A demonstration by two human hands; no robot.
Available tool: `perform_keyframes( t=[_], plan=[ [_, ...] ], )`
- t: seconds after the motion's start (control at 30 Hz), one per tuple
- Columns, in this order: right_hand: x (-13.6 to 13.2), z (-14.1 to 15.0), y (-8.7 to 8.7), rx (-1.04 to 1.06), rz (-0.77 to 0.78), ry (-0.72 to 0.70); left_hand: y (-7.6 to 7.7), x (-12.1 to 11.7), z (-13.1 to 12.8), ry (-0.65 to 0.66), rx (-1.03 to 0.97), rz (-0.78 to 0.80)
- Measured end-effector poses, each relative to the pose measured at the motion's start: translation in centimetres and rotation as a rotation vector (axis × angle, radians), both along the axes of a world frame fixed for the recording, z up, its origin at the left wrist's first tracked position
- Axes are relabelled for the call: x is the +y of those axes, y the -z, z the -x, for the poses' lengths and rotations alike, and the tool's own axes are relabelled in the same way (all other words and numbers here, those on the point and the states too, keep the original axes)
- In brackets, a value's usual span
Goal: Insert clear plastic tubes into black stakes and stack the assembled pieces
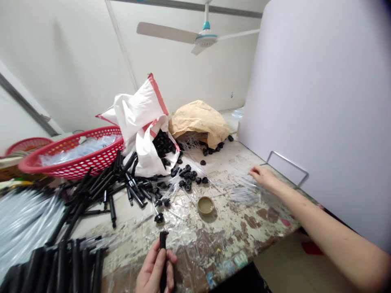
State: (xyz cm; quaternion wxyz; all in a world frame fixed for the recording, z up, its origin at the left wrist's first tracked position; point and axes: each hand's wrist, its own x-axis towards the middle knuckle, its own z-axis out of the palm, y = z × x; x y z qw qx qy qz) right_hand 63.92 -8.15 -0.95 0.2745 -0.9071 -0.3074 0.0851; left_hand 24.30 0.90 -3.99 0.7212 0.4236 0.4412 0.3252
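Observation:
My left hand (155, 268) is at the bottom centre, fingers wrapped round a black tube (163, 242) that stands upright out of the fist. My right hand (263, 176) reaches out to the right over the table, fingers curled down onto a loose bunch of thin clear plastic straws (244, 189); whether it grips any is not visible. Between the hands sits a small brass-coloured lid (205, 205). Black caps (189, 175) lie scattered mid-table, one single cap (159, 218) just beyond the tube.
A worn, paint-chipped table (232, 232) carries piles of black tubes (100, 185), more black tubes (61, 264) at the front left, clear sleeves (21, 219), a red basket (73, 156), a white sack (146, 134) spilling caps and a brown paper bag (198, 122). A white panel (320, 101) stands right.

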Motion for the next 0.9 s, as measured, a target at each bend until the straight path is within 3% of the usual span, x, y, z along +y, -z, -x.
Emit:
perform_keyframes(
  t=[0.2,0.33,0.63,0.9],
  plan=[
    [1.3,7.9,-2.5,0.252,-0.071,-0.371,-0.7,-0.5,0.1,0.017,-0.041,-0.011],
    [2.0,11.8,-3.2,0.181,-0.036,-0.596,-1.2,-0.8,0.3,0.052,-0.065,-0.027],
    [3.1,12.6,-1.2,-0.336,-0.065,-0.835,-1.0,-0.6,0.6,0.099,-0.07,-0.031],
    [3.7,14.3,-2.4,-0.617,0.112,-0.826,-0.8,-0.5,0.5,0.103,-0.07,-0.024]
  ],
)
